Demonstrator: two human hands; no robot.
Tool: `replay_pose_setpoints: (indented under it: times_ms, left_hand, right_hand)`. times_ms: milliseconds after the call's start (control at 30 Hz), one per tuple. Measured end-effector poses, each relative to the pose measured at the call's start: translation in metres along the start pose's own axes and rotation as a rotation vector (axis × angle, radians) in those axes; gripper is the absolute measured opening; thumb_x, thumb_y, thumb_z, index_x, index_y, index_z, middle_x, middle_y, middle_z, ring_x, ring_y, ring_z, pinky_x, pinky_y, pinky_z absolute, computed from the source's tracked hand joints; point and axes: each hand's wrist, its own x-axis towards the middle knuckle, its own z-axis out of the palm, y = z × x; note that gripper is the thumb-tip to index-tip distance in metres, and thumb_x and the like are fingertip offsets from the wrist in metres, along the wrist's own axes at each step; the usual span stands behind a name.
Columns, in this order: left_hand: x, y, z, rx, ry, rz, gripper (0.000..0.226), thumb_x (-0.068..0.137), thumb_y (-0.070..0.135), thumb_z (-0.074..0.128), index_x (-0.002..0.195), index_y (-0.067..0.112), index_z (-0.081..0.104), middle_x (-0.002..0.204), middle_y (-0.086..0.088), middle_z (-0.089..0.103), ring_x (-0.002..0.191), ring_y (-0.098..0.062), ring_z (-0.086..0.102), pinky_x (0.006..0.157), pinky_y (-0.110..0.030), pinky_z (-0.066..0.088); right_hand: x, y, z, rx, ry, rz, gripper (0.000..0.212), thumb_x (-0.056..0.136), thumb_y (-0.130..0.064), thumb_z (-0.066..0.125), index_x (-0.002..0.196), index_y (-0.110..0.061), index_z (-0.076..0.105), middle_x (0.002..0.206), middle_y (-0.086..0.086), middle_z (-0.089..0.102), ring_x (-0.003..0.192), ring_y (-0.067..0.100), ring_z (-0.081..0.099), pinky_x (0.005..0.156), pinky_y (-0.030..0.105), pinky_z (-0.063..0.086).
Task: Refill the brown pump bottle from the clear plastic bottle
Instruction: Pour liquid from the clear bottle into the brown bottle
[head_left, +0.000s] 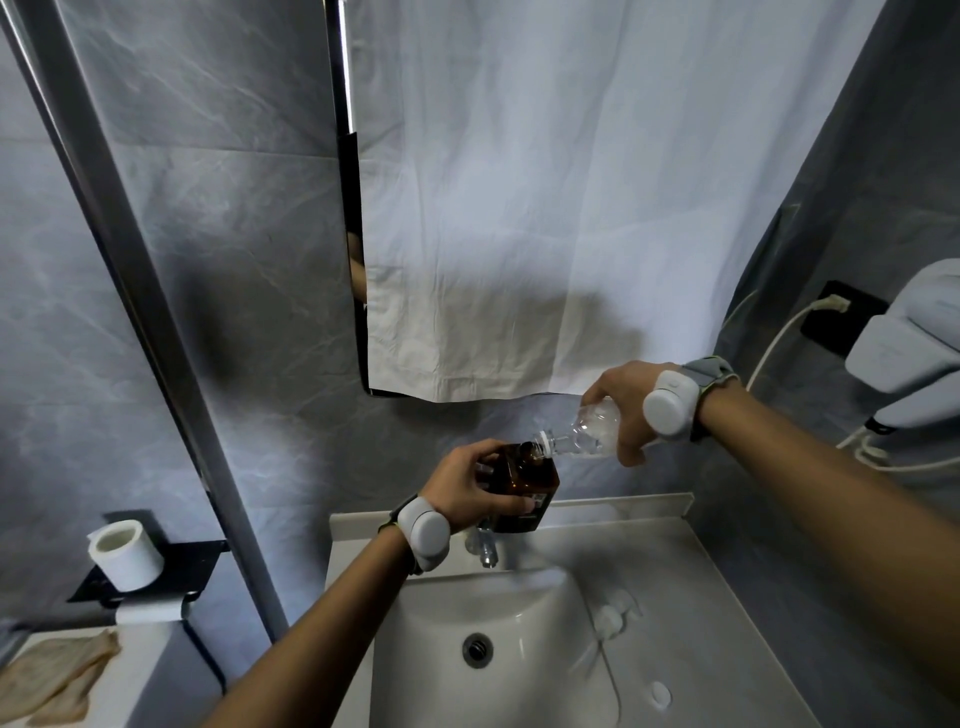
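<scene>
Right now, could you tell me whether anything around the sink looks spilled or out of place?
No spill shows. The odd bits: the pump and a white cap lie loose on the counter, off their bottles, and a white sheet hangs over the mirror.

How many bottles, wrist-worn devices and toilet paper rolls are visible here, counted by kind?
Bottles: 2 (brown square pump bottle in the left hand; clear plastic bottle in the right hand)
White wrist-worn devices: 2 (left, right)
White toilet paper rolls: 1
Total: 5
</scene>
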Motion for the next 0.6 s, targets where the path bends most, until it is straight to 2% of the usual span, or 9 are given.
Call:
replay_pose_setpoints:
  times_ms: [100,233,400,600]
  left_hand:
    - [-0.0002,0.0006,0.0005,-0.019,-0.002,0.000,0.065,0.066,0.021,0.093,0.124,0.022,0.066,0.107,0.007,0.074,0.095,0.001,0.070,0.084,-0.019,0.058]
    - [0.0001,0.0006,0.0012,-0.022,0.006,0.000,0.067,0.066,0.019,0.093,0.127,0.019,0.065,0.111,0.002,0.074,0.101,-0.011,0.071,0.089,-0.025,0.059]
    - [0.0008,0.0002,0.0015,-0.018,0.012,0.002,0.066,0.065,0.021,0.094,0.125,0.020,0.066,0.110,0.003,0.074,0.100,-0.011,0.072,0.091,-0.030,0.060]
    - [0.0018,-0.0006,0.0030,-0.011,0.019,-0.005,0.066,0.064,0.023,0.094,0.124,0.022,0.066,0.110,0.003,0.074,0.101,-0.013,0.071,0.092,-0.036,0.060]
  right_hand:
    - [-0.0006,-0.0010,-0.0010,-0.015,-0.005,-0.006,0.081,0.065,-0.024,0.093,0.140,-0.031,0.062,0.109,-0.005,0.062,0.094,0.018,0.064,0.057,0.021,0.048]
    - [-0.0003,-0.0022,-0.0022,-0.027,-0.008,-0.010,0.079,0.063,-0.024,0.093,0.136,-0.033,0.065,0.106,-0.005,0.066,0.093,0.018,0.067,0.057,0.022,0.049]
    - [0.0017,-0.0015,-0.0006,-0.029,-0.010,-0.008,0.075,0.058,-0.024,0.093,0.128,-0.037,0.069,0.108,0.000,0.076,0.095,0.022,0.075,0.070,0.032,0.060]
    - [0.0046,0.0006,-0.0002,-0.030,-0.016,-0.006,0.073,0.056,-0.025,0.093,0.124,-0.039,0.070,0.109,0.003,0.078,0.096,0.025,0.076,0.073,0.037,0.063]
